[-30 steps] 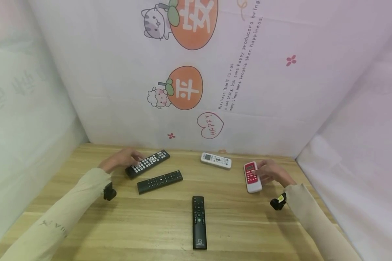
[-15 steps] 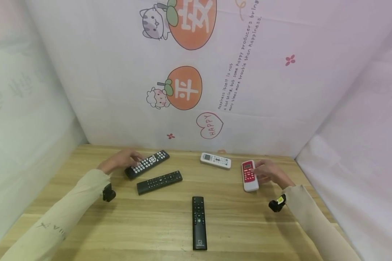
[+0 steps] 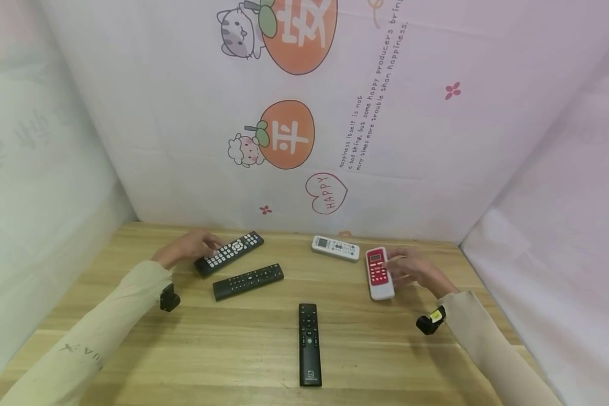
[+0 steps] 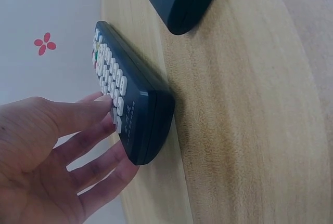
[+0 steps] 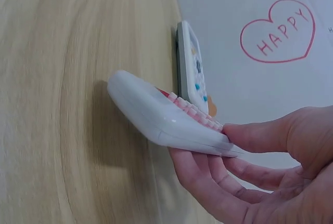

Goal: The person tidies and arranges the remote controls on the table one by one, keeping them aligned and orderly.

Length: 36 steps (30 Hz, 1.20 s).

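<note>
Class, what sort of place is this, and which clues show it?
Probably a staged recording booth: white printed sheeting around three sides, a wooden tabletop, and a black camera at each wrist.

Lighting is diffuse and moderately bright, casting soft shadows on the counter (image 3: 254, 344) near both sleeves (image 3: 96, 332). The right wall (image 3: 573, 186) shows a pinkish tint. Both wrist views appear dimmer and slightly hazy.
</note>
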Tool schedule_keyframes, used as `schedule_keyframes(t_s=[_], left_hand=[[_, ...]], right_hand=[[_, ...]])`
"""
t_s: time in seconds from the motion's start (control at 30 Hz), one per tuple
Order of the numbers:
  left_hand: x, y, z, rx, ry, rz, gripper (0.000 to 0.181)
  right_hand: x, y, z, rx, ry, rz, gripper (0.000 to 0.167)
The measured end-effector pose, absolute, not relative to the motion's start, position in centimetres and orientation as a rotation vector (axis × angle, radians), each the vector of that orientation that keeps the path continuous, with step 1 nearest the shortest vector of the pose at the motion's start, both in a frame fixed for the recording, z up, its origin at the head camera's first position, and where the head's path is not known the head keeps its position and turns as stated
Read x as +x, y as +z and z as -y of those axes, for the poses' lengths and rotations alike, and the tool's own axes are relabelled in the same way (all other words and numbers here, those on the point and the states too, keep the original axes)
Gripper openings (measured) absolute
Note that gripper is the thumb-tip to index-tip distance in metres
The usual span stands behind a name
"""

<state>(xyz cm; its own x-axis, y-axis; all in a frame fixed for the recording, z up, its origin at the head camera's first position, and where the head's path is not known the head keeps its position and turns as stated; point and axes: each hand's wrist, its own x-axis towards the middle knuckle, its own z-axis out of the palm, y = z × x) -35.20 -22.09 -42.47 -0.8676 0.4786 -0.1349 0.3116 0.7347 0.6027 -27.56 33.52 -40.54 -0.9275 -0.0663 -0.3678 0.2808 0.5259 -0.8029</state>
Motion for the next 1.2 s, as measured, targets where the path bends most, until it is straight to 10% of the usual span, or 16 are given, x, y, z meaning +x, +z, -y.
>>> schedule_keyframes(t_s=[1.2], left_hand=[[-35.4,-42.4,22.0,0.623,0.839,-2.651,0.036]], right_hand=[[-25.3,-40.8,-29.3,0.001,-1.473,-2.297,0.062]])
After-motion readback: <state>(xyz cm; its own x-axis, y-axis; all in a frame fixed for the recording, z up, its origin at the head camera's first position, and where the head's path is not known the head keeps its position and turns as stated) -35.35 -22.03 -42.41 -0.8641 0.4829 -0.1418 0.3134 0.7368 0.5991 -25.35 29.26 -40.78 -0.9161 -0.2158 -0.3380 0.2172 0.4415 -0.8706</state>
